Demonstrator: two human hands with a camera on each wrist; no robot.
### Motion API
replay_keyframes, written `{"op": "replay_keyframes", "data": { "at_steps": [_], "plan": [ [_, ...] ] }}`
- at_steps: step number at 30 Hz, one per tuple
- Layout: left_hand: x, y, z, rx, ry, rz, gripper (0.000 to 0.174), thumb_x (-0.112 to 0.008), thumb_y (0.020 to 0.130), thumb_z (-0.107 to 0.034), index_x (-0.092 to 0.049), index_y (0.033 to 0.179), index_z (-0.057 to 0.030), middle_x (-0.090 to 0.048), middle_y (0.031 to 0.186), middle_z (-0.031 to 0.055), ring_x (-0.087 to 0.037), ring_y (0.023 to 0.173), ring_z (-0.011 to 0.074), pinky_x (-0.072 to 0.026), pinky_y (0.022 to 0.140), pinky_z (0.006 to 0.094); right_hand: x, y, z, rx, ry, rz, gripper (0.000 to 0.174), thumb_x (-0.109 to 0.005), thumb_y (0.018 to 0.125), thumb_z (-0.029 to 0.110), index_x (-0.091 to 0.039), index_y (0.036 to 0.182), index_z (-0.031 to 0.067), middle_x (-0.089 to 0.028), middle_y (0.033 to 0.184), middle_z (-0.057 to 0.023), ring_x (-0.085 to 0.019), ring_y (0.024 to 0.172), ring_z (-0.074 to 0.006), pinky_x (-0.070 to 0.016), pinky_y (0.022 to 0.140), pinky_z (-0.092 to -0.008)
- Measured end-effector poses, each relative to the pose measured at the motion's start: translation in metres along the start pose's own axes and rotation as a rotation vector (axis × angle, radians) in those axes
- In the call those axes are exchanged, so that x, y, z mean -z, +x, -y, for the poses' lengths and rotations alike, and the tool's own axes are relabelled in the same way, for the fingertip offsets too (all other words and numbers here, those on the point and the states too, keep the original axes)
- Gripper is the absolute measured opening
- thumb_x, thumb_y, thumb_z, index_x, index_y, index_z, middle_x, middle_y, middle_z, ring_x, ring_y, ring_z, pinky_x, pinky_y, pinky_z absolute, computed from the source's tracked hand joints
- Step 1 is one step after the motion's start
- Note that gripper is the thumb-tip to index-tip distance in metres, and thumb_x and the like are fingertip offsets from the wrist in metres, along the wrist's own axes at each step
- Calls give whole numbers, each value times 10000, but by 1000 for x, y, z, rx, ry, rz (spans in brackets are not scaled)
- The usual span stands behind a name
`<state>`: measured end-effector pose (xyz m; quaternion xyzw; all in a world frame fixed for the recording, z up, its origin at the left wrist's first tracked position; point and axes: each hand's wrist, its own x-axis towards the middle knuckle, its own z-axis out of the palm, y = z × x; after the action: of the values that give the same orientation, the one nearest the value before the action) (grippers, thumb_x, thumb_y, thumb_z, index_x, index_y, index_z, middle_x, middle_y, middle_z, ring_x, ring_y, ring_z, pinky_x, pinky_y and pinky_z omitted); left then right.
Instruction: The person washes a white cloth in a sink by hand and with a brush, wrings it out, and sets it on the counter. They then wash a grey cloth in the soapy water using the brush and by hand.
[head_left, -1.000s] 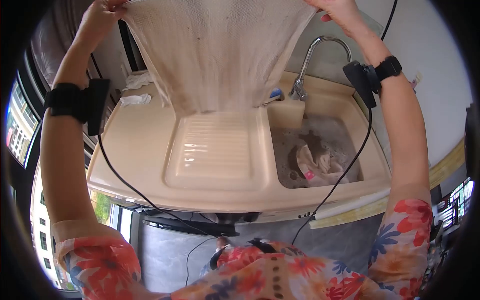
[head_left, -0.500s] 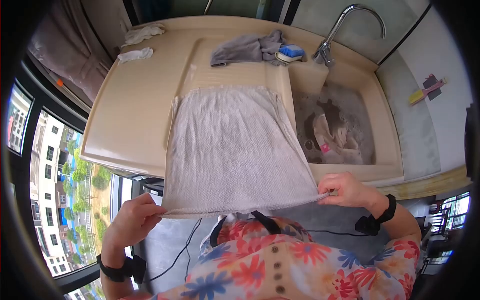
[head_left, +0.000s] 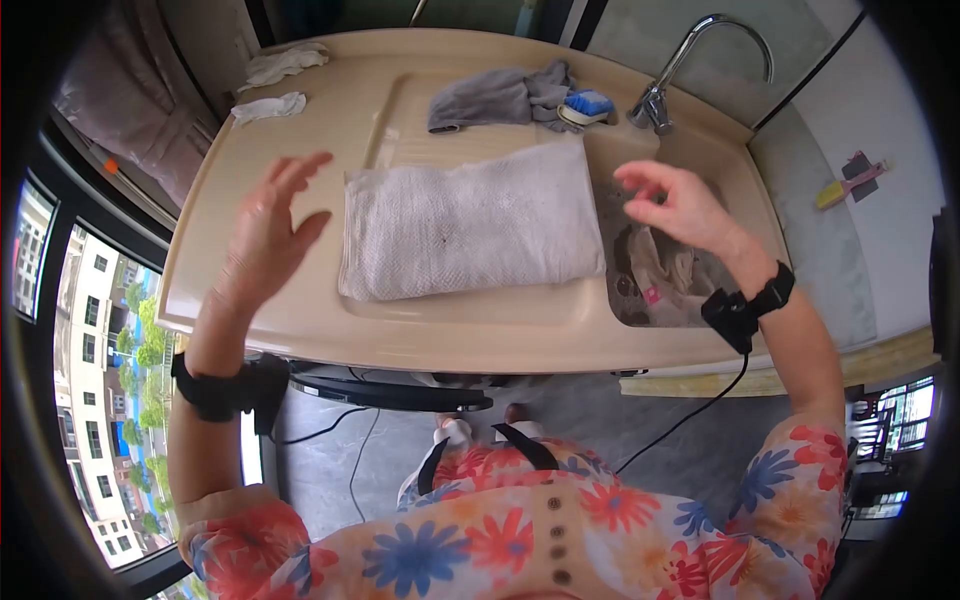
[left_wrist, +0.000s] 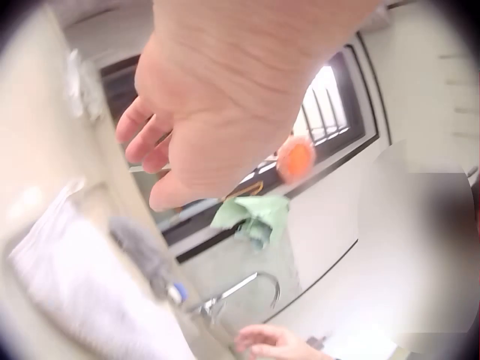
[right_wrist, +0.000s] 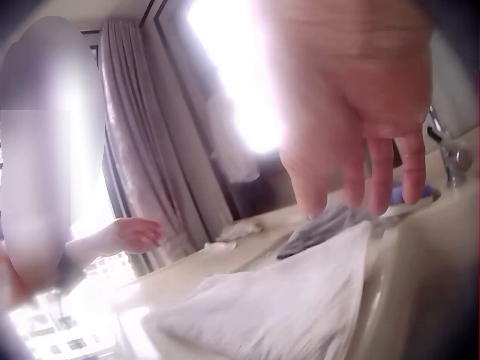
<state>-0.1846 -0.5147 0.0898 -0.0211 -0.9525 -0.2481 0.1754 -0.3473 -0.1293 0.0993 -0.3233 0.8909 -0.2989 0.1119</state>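
Note:
A whitish textured towel (head_left: 470, 225) lies folded over on the ribbed washboard part of the beige counter (head_left: 260, 220), its right edge reaching the basin. My left hand (head_left: 270, 230) hovers off the towel's left side, fingers relaxed and thumb spread, holding nothing. On the other side, my right hand (head_left: 685, 210) hangs in the air over the basin, its fingers loosely bent and also holding nothing. Both wrist views show bare palms, the left hand (left_wrist: 217, 112) and the right hand (right_wrist: 360, 112), with the towel below. A pale cloth (head_left: 675, 270) with a pink tag soaks in the basin's cloudy water.
Behind the towel lie a grey cloth (head_left: 480, 100) and a blue-and-white scrub brush (head_left: 585, 105). A chrome faucet (head_left: 655, 100) rises at the basin's back. Two crumpled white cloths (head_left: 285, 65) sit at the back left. A pink-handled brush (head_left: 855, 183) hangs on the right wall.
The towel, first held up stretched between both hands, came down onto the washboard. Its near edge has since been folded away from me, and both hands have let go and moved apart.

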Motion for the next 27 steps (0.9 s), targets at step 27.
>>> {"op": "replay_keyframes", "data": {
  "at_steps": [27],
  "plan": [
    [-29, -4, 19, 35, 44, 220, 210, -535, 657, 41, -628, 836, -16, -616, 772, 100, -588, 725, 246, -447, 668, 314, -7, 37, -18, 119, -81, 428, 223, -580, 784, 73, -629, 1001, 51, -644, 855, -45, -559, 828, -193, -433, 770, -324]
  ]
}}
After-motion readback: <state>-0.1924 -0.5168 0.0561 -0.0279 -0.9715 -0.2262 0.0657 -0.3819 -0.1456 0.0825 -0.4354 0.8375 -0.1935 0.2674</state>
